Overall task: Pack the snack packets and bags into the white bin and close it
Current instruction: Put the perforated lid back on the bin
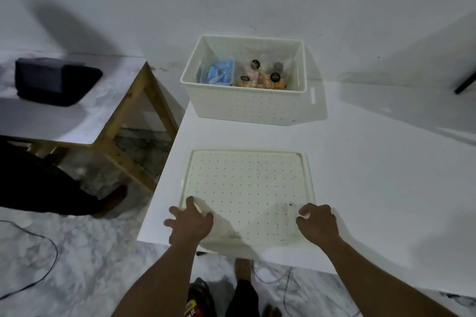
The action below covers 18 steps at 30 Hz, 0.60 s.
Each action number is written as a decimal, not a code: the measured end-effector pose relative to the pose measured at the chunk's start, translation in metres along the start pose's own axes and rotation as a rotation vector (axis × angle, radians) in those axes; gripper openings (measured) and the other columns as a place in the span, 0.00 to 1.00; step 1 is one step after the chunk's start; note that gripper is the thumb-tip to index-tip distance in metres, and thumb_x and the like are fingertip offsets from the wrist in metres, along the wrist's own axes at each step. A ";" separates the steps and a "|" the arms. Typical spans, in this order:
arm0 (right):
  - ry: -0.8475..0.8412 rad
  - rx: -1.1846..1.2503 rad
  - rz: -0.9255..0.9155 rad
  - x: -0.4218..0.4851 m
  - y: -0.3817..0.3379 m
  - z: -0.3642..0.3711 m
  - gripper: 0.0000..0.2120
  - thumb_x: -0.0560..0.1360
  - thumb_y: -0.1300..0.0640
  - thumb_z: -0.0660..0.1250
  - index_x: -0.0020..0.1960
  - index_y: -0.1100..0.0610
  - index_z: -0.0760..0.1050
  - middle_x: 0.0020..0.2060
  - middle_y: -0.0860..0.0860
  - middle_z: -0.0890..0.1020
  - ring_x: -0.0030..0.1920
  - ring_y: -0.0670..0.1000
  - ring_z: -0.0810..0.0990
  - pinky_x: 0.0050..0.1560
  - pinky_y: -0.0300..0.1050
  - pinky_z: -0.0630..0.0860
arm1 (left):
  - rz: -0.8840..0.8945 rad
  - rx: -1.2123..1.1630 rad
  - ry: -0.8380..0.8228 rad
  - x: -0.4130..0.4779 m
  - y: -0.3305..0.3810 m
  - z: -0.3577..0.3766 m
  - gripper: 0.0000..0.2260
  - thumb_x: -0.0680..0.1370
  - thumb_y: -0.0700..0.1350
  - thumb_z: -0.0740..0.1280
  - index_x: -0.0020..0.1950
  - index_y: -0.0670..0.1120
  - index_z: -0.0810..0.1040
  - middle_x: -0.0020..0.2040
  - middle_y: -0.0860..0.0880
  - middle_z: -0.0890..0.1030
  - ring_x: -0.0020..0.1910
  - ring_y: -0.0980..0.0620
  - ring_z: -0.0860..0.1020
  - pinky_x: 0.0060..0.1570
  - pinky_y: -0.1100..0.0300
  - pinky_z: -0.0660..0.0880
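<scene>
The white perforated bin (pixel 244 104) stands open at the back of the white table, against the wall. Inside lie blue snack packets (pixel 219 73) on the left and clear bags of orange and pink snacks (pixel 268 77) on the right. The bin's flat perforated lid (pixel 247 188) lies on the table near the front edge, apart from the bin. My left hand (pixel 189 221) rests on the lid's near left corner, fingers spread. At the lid's near right corner, my right hand (pixel 318 222) has its fingers curled over the edge.
The white table (pixel 373 175) stretches to the right. A lower wooden-legged side table (pixel 85 121) with a dark case (pixel 54 81) stands to the left. A seated person's leg (pixel 51 188) is at the left, cables lie on the marble floor.
</scene>
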State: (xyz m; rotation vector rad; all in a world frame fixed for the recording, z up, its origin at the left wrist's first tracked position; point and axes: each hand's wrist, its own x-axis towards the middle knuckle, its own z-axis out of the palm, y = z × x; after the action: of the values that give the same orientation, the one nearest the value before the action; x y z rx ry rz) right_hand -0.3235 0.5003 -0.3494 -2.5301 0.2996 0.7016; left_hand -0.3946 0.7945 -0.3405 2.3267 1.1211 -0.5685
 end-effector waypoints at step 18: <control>0.748 0.404 -0.287 -0.014 -0.087 -0.111 0.12 0.72 0.60 0.69 0.56 0.54 0.79 0.52 0.56 0.71 0.37 0.54 0.73 0.48 0.50 0.77 | 0.360 -0.136 0.741 -0.011 0.078 -0.121 0.25 0.72 0.69 0.62 0.64 0.57 0.71 0.55 0.44 0.73 0.55 0.44 0.72 0.55 0.48 0.73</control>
State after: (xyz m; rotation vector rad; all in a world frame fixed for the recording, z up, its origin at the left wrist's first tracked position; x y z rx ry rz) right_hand -0.2599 0.5184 -0.2242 -2.2666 0.2779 -0.4038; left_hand -0.3198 0.8168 -0.2190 2.5859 0.9345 0.5300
